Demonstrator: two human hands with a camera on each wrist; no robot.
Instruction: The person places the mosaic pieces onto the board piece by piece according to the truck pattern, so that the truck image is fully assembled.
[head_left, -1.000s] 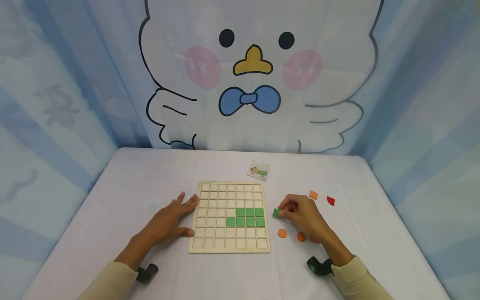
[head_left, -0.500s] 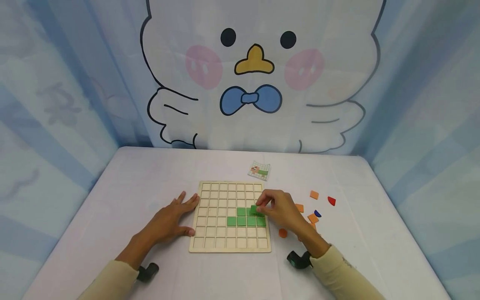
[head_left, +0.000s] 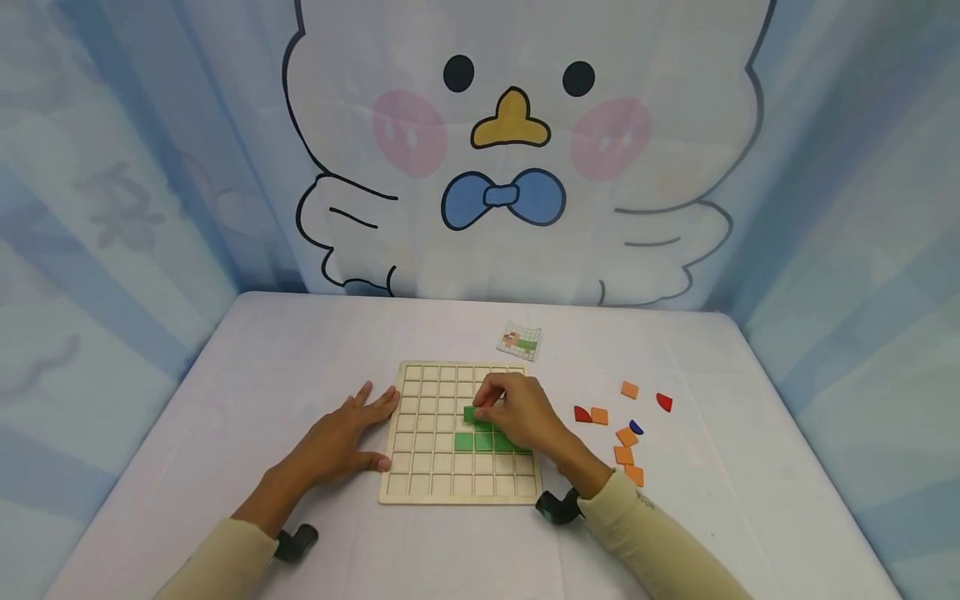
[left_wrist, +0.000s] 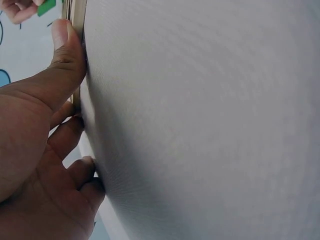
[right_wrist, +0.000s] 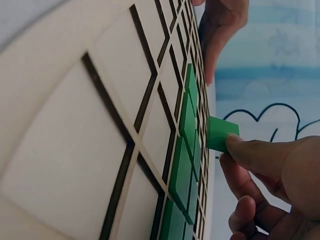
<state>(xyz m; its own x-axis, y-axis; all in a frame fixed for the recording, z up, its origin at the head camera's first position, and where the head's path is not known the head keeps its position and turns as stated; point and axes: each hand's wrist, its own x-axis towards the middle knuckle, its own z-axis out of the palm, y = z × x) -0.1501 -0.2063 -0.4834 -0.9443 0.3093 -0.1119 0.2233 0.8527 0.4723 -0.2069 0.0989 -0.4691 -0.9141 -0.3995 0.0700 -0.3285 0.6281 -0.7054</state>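
A wooden grid board [head_left: 442, 492] lies on the table, with several green square tiles [head_left: 483, 442] set in its cells. My right hand [head_left: 521, 410] pinches another green square tile [right_wrist: 222, 134] between thumb and fingers, just above the board. In the right wrist view that tile stands off the grid surface, tilted. My left hand [head_left: 337, 442] rests spread at the board's left edge, its thumb [left_wrist: 65, 50] and fingertips touching the rim. The right hand and forearm hide some of the green tiles and the board's right part.
Right of the board lie several orange squares [head_left: 624, 455], red quarter-round pieces [head_left: 664, 402] and a blue half-round piece [head_left: 636, 427]. A small picture card [head_left: 519, 341] lies behind the board. A printed curtain [head_left: 510, 250] hangs beyond the table's far edge.
My right hand has carried the green tile leftward from the table right of the board to over the grid. Red and orange pieces it covered now show. The left hand stays at the edge.
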